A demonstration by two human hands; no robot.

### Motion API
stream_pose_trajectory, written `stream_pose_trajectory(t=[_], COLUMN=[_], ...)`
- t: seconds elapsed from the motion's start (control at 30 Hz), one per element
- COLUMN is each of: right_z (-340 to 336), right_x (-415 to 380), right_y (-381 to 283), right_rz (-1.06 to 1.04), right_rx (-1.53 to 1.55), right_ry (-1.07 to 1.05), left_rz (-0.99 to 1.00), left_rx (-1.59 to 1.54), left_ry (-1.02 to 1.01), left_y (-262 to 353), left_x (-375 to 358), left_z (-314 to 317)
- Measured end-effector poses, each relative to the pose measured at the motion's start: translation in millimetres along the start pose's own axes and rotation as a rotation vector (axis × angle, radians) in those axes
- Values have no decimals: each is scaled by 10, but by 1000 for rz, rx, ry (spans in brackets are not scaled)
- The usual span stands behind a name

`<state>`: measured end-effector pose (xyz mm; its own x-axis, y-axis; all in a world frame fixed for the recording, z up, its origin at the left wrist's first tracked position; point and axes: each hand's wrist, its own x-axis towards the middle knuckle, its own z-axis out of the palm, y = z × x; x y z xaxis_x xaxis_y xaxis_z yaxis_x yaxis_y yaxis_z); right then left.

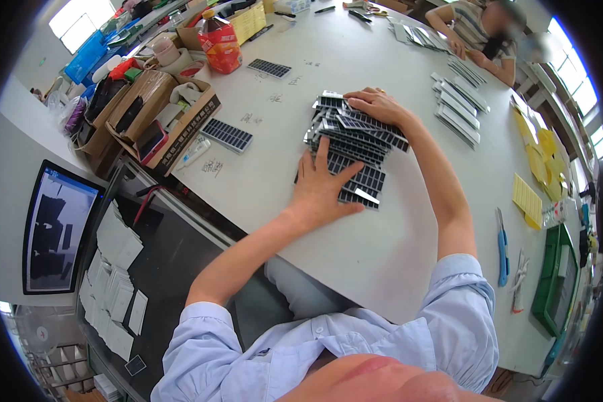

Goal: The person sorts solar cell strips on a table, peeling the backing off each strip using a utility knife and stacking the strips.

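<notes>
While the white table (382, 228) carries several sorted rows of panels at 1 to 2 o'clock, beside another person's hand (457, 47), the work in hand appears to be gathering a loose heap of small dark solar panels (355, 144) at frame centre into one squared stack. Left hand (318, 191) lies flat and open, fingers spread, pressing the heap's near edge from 7 o'clock; right hand (375, 104) is cupped, not clenched, over the far top edge at 12 o'clock. Judged next: both palms must close inward evenly, since the slanted upper panels could slide off.
</notes>
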<state>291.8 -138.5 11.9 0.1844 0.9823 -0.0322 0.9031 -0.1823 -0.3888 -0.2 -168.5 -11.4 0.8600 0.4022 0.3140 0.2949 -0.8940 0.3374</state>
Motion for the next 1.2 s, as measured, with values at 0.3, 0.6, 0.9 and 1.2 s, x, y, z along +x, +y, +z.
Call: stream_pose_trajectory(t=[0.3,0.6,0.9,1.2], right_z=[-10,-114,-178,-198], right_x=[-1950,-2525,-2370,-2329], right_y=[-34,393,693,800], right_rz=[196,286,196,123], right_rx=[-6,161,539,487], right_ry=[37,59,200,307], left_rz=[75,168,125,69], left_rx=[-96,-176,-7,-457], left_ry=[-65,-135,-82,-297], left_y=[1246,1354,1003,433], left_x=[-740,-823,-270,1676], left_z=[176,107,-309,675])
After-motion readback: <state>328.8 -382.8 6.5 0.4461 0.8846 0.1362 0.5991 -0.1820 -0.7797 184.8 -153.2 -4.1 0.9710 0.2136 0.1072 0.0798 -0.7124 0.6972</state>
